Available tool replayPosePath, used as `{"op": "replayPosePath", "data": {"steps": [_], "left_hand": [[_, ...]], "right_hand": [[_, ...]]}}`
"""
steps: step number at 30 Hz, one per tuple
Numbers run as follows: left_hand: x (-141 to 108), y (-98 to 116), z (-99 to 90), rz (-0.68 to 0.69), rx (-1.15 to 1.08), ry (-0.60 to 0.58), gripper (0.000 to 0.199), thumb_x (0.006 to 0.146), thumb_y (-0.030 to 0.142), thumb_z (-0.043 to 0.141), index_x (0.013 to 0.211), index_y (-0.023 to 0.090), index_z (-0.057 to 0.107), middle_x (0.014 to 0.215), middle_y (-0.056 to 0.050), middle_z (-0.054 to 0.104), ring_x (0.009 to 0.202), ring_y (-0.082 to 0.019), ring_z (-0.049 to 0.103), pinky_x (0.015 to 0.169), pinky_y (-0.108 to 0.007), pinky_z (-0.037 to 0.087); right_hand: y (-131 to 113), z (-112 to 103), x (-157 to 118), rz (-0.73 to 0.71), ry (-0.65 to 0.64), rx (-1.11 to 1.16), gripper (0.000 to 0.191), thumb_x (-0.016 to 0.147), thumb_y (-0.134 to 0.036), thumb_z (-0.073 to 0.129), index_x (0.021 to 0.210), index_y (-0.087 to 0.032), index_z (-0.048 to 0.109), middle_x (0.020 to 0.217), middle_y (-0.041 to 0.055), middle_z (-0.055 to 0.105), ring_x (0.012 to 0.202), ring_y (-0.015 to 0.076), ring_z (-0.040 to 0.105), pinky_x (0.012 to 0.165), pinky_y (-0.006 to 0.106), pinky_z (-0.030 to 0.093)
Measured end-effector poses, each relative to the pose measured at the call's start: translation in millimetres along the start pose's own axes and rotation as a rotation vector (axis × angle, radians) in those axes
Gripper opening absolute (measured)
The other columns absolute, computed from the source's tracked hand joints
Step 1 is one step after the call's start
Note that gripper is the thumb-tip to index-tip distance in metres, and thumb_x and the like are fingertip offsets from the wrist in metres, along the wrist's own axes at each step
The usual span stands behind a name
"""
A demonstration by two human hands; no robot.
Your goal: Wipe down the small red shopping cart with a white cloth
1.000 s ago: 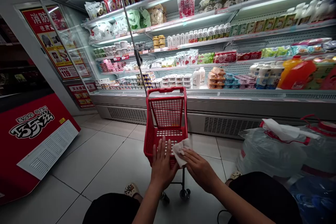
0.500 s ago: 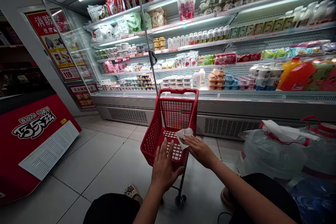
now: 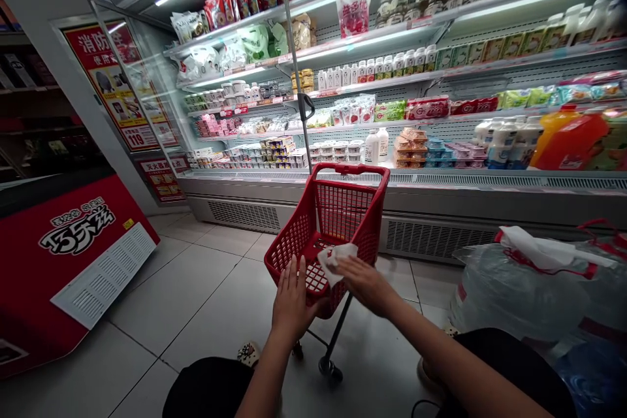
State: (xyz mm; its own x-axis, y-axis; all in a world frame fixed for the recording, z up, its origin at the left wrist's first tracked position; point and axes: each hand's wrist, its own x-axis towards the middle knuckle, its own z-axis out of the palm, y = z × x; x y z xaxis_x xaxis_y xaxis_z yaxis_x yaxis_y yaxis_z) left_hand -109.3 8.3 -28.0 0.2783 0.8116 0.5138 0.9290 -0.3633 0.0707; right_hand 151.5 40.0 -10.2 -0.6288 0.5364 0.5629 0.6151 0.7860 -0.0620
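Note:
A small red plastic shopping cart (image 3: 289,245) with mesh sides stands in front of me. My left hand (image 3: 292,304) is at its near end, fingers spread and extended, with nothing in it. My right hand (image 3: 365,284) is at the cart's near right rim, its fingers pressed on a crumpled white cloth or tissue (image 3: 337,260). Part of the cloth sticks out over the basket. The basket's visible inside shows only its mesh floor.
A lit refrigerated display (image 3: 441,179) full of drinks and packs stretches behind the cart. A red freezer chest (image 3: 93,222) stands left. Large bagged water bottles (image 3: 519,287) sit at right. My knees and feet flank the cart.
The cart has turned and tilted slightly, its top shifting right. Both hands have moved a little left, the right one still with the cloth. The whole view has shifted slightly.

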Motion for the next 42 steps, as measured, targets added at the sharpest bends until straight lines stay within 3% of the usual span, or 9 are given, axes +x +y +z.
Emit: {"op": "replayPosePath", "data": {"steps": [4, 8, 13, 16, 21, 30, 33, 38, 42], "left_hand": [[3.1, -8.1, 1.1, -0.014, -0.017, -0.025, 0.113, 0.09, 0.07, 0.061, 0.168, 0.02, -0.004, 0.173, -0.02, 0.018, 0.158, -0.036, 0.026, 0.124, -0.057, 0.03], [9.2, 6.1, 9.1, -0.025, -0.038, -0.016, 0.115, 0.088, 0.067, 0.064, 0.168, 0.017, -0.003, 0.172, -0.021, 0.022, 0.158, -0.039, 0.025, 0.123, -0.059, 0.03], [11.5, 32.4, 18.1, 0.004, -0.065, 0.058, 0.095, 0.097, 0.044, 0.056, 0.167, 0.015, 0.0, 0.169, -0.021, 0.03, 0.155, -0.034, 0.033, 0.123, -0.056, 0.033], [7.7, 31.8, 14.3, -0.003, -0.066, 0.078, 0.093, 0.097, 0.04, 0.055, 0.167, 0.014, 0.0, 0.168, -0.02, 0.033, 0.155, -0.033, 0.033, 0.124, -0.055, 0.033], [5.5, 25.2, 4.5, -0.013, -0.079, 0.048, 0.098, 0.093, 0.04, 0.06, 0.167, 0.016, 0.0, 0.17, -0.018, 0.028, 0.157, -0.033, 0.029, 0.124, -0.055, 0.032], [5.8, 16.6, -1.8, 0.017, -0.082, 0.053, 0.096, 0.093, 0.042, 0.06, 0.167, 0.014, 0.004, 0.169, -0.02, 0.03, 0.156, -0.034, 0.031, 0.124, -0.056, 0.031], [3.6, 13.2, -5.9, 0.016, -0.089, 0.041, 0.097, 0.093, 0.038, 0.059, 0.167, 0.016, 0.001, 0.17, -0.019, 0.028, 0.157, -0.033, 0.03, 0.125, -0.055, 0.032], [3.2, 16.5, -7.7, 0.009, -0.098, 0.028, 0.103, 0.089, 0.034, 0.063, 0.167, 0.02, -0.002, 0.172, -0.016, 0.024, 0.157, -0.033, 0.028, 0.125, -0.056, 0.031], [4.7, 20.8, -6.3, -0.007, -0.096, 0.034, 0.101, 0.089, 0.034, 0.063, 0.167, 0.019, 0.002, 0.172, -0.016, 0.025, 0.158, -0.033, 0.027, 0.125, -0.055, 0.03]], "right_hand": [[30.0, -0.2, 4.8, 0.154, 0.036, -0.053, 0.049, 0.107, -0.02, 0.036, 0.155, -0.02, 0.048, 0.154, 0.0092, 0.056, 0.146, 0.0219, 0.048, 0.123, 0.051, 0.04], [0.7, 7.4, 5.4, 0.172, 0.072, -0.048, 0.049, 0.106, -0.02, 0.038, 0.154, -0.019, 0.05, 0.154, 0.01, 0.055, 0.148, 0.0219, 0.046, 0.124, 0.049, 0.039], [-30.5, 8.6, 4.7, 0.028, 0.027, 0.002, 0.052, 0.105, -0.019, 0.042, 0.157, -0.022, 0.045, 0.157, 0.0065, 0.053, 0.15, 0.0192, 0.043, 0.126, 0.046, 0.035], [-8.6, 1.2, 5.6, 0.008, 0.009, -0.024, 0.055, 0.105, -0.017, 0.04, 0.159, -0.024, 0.041, 0.156, 0.005, 0.054, 0.148, 0.0185, 0.046, 0.127, 0.047, 0.033], [32.7, -5.5, 11.9, 0.15, 0.048, -0.094, 0.048, 0.108, -0.021, 0.037, 0.153, -0.02, 0.051, 0.152, 0.0078, 0.059, 0.145, 0.0221, 0.049, 0.125, 0.051, 0.037], [-42.7, 11.9, 17.0, 0.013, 0.056, 0.038, 0.053, 0.103, -0.016, 0.043, 0.156, -0.021, 0.047, 0.154, 0.0067, 0.056, 0.147, 0.0186, 0.046, 0.126, 0.044, 0.037], [-25.8, 6.6, 17.8, -0.022, 0.027, 0.027, 0.054, 0.103, -0.016, 0.042, 0.157, -0.023, 0.046, 0.153, 0.0048, 0.058, 0.146, 0.0182, 0.048, 0.126, 0.045, 0.036], [25.2, -3.2, 17.7, 0.109, 0.049, -0.058, 0.049, 0.107, -0.02, 0.037, 0.155, -0.022, 0.049, 0.151, 0.0069, 0.059, 0.144, 0.0211, 0.05, 0.125, 0.05, 0.038], [8.3, 2.3, 16.4, 0.16, 0.057, -0.068, 0.047, 0.107, -0.021, 0.038, 0.153, -0.018, 0.051, 0.152, 0.0104, 0.059, 0.146, 0.0222, 0.048, 0.124, 0.049, 0.038]]}}
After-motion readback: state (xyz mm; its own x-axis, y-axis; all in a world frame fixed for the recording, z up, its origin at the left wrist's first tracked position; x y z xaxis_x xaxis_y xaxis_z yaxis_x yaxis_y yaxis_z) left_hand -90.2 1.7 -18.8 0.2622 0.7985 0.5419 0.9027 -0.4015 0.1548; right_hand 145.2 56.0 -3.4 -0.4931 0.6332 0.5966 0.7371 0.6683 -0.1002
